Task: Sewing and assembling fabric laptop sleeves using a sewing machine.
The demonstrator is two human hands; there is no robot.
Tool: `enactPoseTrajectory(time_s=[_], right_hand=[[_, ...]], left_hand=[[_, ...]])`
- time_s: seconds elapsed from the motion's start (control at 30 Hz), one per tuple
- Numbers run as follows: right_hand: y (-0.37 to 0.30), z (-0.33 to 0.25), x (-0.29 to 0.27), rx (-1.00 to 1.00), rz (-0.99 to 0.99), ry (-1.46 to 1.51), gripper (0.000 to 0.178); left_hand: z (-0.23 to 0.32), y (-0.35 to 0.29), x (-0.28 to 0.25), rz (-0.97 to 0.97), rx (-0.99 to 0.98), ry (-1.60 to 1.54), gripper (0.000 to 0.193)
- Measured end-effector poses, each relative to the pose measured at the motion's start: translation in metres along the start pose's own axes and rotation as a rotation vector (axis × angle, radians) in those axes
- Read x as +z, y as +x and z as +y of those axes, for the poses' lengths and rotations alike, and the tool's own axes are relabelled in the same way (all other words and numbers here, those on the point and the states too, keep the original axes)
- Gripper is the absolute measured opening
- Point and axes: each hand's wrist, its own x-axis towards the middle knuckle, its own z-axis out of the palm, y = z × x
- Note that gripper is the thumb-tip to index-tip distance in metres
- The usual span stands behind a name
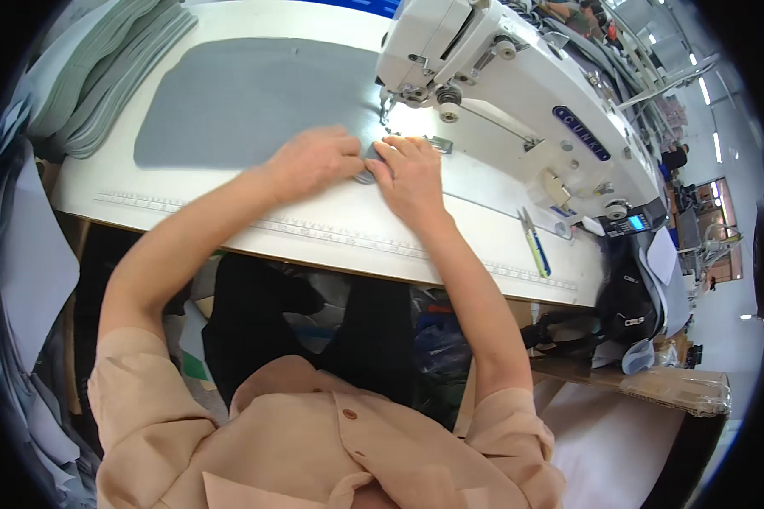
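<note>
Head cam looks straight down on a white table w/ a white sewing machine on the right side. Big grey fabric piece lies flat on the table, its near edge tucked under both hands just in front of the needle. Left hand is pressed flat on the cloth, fingers curled over the edge. Right hand is touching it, fingertips pinching a small fold of the same grey fabric, so both are closed down on the cloth, not lifted.

Stack of grey cut pieces sits far left, snips lie on the table to the right.

Risk imo: fingers are v close to the needle, a slip could catch one. Also if the fold shifts under the hands the seam could go crooked.
</note>
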Motion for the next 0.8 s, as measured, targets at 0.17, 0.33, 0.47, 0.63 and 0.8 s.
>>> enactPoseTrajectory(time_s=[0.17,0.33,0.47,0.63,0.8], right_hand=[[0.009,-0.003,0.006,-0.029,0.001,0.019,0.021],[0.004,-0.002,0.01,0.026,-0.029,0.064,0.023],[0.004,0.002,0.004,0.06,0.003,0.114,0.023],[0.003,0.012,0.001,0.075,0.066,0.243,0.016],[0.004,0.008,-0.001,0.082,0.06,0.255,0.014]], left_hand=[[-0.034,0.007,0.002,-0.04,-0.045,0.09,0.017],[-0.05,0.016,0.009,-0.032,-0.031,0.189,0.022],[-0.044,0.02,0.017,-0.056,-0.046,0.221,0.023],[-0.025,0.023,0.027,-0.002,-0.169,0.322,0.025],[-0.023,0.025,0.026,-0.032,-0.247,0.325,0.029]])
